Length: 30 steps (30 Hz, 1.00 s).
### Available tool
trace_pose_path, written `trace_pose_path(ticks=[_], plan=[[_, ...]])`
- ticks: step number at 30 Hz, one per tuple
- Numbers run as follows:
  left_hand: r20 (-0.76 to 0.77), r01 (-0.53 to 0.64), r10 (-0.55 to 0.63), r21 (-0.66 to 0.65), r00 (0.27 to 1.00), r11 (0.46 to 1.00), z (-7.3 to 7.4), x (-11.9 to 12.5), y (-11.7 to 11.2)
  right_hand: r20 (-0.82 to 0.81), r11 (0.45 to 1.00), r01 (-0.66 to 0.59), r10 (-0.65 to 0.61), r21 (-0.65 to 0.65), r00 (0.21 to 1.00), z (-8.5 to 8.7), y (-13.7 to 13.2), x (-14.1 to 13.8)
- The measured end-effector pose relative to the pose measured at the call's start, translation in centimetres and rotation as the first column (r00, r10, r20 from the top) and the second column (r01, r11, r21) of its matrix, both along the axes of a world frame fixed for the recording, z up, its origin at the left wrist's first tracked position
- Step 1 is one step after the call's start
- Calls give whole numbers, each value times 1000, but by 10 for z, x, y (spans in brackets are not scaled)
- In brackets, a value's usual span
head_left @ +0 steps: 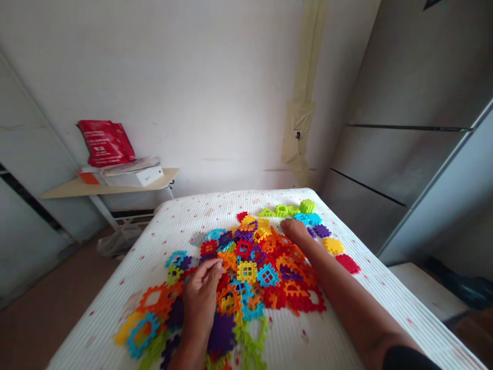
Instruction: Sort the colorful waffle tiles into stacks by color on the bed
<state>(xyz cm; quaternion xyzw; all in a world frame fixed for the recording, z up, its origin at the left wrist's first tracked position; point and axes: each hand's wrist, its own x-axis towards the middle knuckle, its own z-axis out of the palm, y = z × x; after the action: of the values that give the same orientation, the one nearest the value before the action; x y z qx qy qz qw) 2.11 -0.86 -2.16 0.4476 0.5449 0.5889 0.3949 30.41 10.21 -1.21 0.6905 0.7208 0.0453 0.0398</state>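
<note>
A heap of flat, toothed plastic tiles (246, 267) in orange, red, blue, purple, yellow and green covers the middle of a white mattress (192, 216). My left hand (200, 298) lies palm down on the near part of the heap, its fingers curled onto an orange tile. My right hand (295, 229) reaches to the far side of the heap, its fingers bent down among the tiles next to a blue tile (308, 219). What it holds, if anything, is hidden. Green tiles (287, 209) lie just beyond it.
A low wooden shelf (111, 187) at the back left carries a red bag (106, 143) and a white box (134, 177). A grey wardrobe (416, 144) stands at the right. Brown floor (46, 313) lies to the left of the mattress.
</note>
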Motion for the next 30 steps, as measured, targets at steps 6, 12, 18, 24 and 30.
trace_pose_path(ticks=[6,12,18,24,30], plan=[[-12,-51,51,68,999,996,7,-3,-3,-70,998,-37,40,53,997,14,-12,4],[54,-243,237,175,970,954,18,-25,1,-259,880,-54,197,471,946,60,-36,13],[-58,-347,368,225,928,910,21,-44,5,-482,890,-184,388,417,786,89,-64,-11],[-417,-220,340,309,843,925,16,-54,8,-448,901,-326,426,284,786,91,-71,-58],[-847,195,48,176,530,965,9,-24,2,-355,786,-567,617,244,702,61,-65,-103]])
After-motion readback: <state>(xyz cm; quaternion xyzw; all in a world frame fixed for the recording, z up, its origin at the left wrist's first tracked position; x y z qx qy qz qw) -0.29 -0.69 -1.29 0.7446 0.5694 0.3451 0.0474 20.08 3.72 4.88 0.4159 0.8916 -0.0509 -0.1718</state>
